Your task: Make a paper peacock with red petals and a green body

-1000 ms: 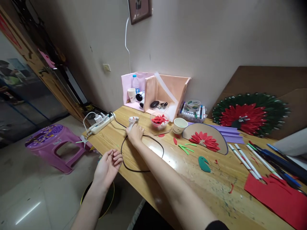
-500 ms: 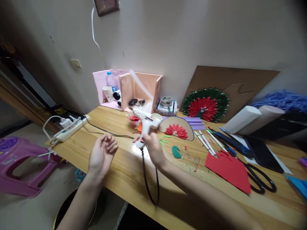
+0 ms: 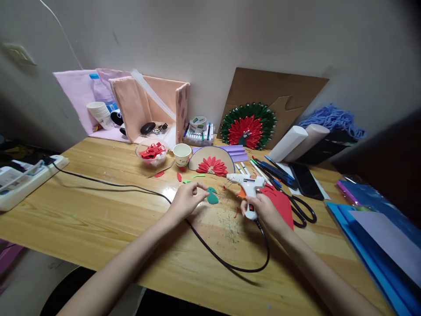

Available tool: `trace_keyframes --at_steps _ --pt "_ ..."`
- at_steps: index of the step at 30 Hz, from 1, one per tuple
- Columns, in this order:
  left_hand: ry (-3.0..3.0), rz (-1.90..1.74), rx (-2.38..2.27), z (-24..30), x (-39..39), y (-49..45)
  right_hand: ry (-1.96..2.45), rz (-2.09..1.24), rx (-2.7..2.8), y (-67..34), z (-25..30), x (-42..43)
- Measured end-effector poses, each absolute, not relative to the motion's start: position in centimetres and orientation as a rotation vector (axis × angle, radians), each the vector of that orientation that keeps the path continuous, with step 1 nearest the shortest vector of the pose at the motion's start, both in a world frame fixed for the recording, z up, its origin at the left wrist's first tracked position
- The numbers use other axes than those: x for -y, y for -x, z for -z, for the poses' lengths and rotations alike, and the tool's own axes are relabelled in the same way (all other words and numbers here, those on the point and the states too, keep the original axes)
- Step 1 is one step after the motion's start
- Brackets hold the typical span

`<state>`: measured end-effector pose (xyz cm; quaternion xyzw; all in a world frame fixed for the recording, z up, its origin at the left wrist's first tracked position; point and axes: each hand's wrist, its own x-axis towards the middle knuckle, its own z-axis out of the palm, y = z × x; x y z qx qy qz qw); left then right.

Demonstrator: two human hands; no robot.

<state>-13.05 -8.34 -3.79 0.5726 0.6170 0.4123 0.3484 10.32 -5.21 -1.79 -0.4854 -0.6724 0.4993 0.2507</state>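
My right hand (image 3: 265,213) is wrapped around the handle of a white glue gun (image 3: 251,184), whose nozzle points left above the table. The black cord (image 3: 223,262) loops from the handle across the tabletop and passes by my left wrist. My left hand (image 3: 187,199) reaches over the table with its fingers stretched out. Its fingertips are at the left edge of a green paper bird-head cutout (image 3: 212,196), and whether they touch it I cannot tell. Just behind lies a half-round beige card (image 3: 201,157) with red paper petals (image 3: 213,166).
A bowl of red scraps (image 3: 153,153) and a paper cup (image 3: 182,154) stand behind my left hand. To the right are red paper (image 3: 279,204), black-handled scissors (image 3: 305,210), pens and a phone (image 3: 307,181). A power strip (image 3: 33,182) lies at the left; cardboard (image 3: 259,83) leans on the wall.
My view has turned right and closer to the table. The glue gun has moved right to beside the red paper. My left hand has uncurled and reached to the green cutout.
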Motion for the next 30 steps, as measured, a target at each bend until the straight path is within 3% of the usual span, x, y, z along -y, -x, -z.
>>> trace_keyframes --at_steps 14,30 --pt "-1.82 -0.833 -1.784 5.0 8.6 14.2 1.545 -1.373 2.049 -9.0 -1.3 3.1" --pt "-1.967 -0.796 -1.61 5.4 8.8 13.8 1.552 -1.555 2.132 -8.4 -1.8 3.0"
